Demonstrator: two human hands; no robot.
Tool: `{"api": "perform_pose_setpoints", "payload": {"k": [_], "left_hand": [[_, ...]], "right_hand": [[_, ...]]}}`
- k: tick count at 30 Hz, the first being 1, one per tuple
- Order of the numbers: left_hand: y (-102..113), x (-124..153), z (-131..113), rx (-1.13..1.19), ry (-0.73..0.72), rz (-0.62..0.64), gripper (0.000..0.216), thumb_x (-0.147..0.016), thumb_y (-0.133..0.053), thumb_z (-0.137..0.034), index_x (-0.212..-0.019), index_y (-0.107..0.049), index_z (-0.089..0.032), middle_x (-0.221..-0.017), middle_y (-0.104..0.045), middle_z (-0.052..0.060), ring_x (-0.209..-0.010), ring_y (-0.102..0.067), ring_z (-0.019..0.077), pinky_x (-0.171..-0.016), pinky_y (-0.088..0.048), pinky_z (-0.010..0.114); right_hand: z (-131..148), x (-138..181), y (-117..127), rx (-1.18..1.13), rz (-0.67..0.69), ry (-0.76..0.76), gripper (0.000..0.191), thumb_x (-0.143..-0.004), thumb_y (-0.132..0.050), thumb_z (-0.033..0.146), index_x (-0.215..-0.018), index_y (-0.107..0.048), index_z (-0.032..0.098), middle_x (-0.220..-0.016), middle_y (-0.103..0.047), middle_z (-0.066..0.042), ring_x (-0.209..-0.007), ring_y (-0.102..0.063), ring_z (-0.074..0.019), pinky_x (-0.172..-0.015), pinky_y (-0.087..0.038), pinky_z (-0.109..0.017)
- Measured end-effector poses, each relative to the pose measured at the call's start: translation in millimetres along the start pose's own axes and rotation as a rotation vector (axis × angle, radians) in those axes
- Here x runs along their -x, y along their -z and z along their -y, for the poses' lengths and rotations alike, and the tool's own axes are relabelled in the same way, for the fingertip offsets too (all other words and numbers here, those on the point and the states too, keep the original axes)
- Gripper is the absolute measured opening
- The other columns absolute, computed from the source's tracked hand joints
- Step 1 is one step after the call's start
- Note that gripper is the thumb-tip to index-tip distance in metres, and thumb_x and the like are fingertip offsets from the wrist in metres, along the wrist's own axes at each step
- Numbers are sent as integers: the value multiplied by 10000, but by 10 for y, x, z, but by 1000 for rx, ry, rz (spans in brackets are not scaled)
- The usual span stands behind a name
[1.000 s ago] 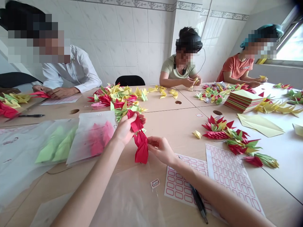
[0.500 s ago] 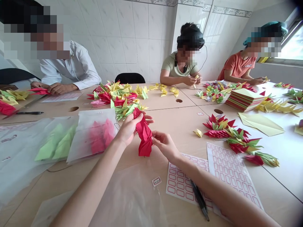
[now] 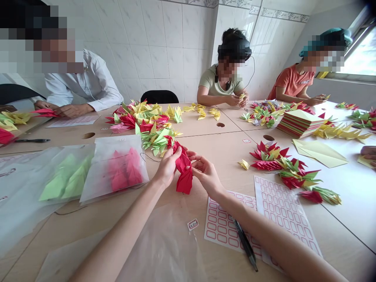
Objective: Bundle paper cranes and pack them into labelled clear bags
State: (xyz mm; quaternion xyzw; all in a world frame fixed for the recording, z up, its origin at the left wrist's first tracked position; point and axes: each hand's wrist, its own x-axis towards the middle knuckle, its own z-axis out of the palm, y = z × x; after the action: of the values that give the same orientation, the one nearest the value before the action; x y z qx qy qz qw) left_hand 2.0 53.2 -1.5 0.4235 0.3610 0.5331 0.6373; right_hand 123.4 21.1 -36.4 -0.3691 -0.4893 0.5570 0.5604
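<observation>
Both of my hands hold a stack of red folded paper pieces (image 3: pixel 184 172) just above the table. My left hand (image 3: pixel 169 165) grips its upper part with closed fingers. My right hand (image 3: pixel 206 173) pinches it from the right side. A pile of red, green and yellow folded paper pieces (image 3: pixel 147 123) lies right behind my hands. Two clear bags lie to the left, one with red pieces (image 3: pixel 125 168), one with green pieces (image 3: pixel 66 180).
Label sheets (image 3: pixel 279 207) and a black pen (image 3: pixel 245 244) lie under my right forearm, with a loose label (image 3: pixel 192 224) beside them. More folded pieces (image 3: pixel 289 168) and a stack of paper sheets (image 3: pixel 299 123) are to the right. Three people work across the table.
My hands have come closer together and moved a little away from me, pressing the red stack shorter. The view has shifted slightly.
</observation>
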Motion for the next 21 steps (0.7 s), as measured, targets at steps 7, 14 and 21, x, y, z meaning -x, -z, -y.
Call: {"api": "perform_pose_setpoints", "payload": {"k": [7, 14, 21], "left_hand": [[-40, 32, 26, 16, -9, 87, 142, -798, -565, -306, -888, -553, -197, -789, -662, 33, -697, -641, 167, -573, -492, 253], [-22, 35, -38, 39, 5, 189, 219, -787, -584, -317, -949, -551, -174, -916, -658, 78, -845, -622, 191, -690, -482, 289], [-27, 39, -3, -238, -72, 114, 289, -698, -676, -213, -959, -552, -192, -896, -630, 27, -815, -590, 152, -723, -456, 248]], "right_hand": [[-13, -14, -19, -130, 60, -74, 305, -666, -698, 378, -835, -561, 164, -764, -662, -28, -643, -591, -135, -625, -479, -287], [24, 0, -21, -125, -32, -76, 391, -620, -737, 353, -874, -489, 190, -613, -639, 19, -570, -585, -136, -596, -465, -280], [65, -14, 5, -102, -86, 5, 419, -652, -709, 357, -879, -383, 224, -566, -593, 69, -499, -521, -96, -529, -405, -224]]}}
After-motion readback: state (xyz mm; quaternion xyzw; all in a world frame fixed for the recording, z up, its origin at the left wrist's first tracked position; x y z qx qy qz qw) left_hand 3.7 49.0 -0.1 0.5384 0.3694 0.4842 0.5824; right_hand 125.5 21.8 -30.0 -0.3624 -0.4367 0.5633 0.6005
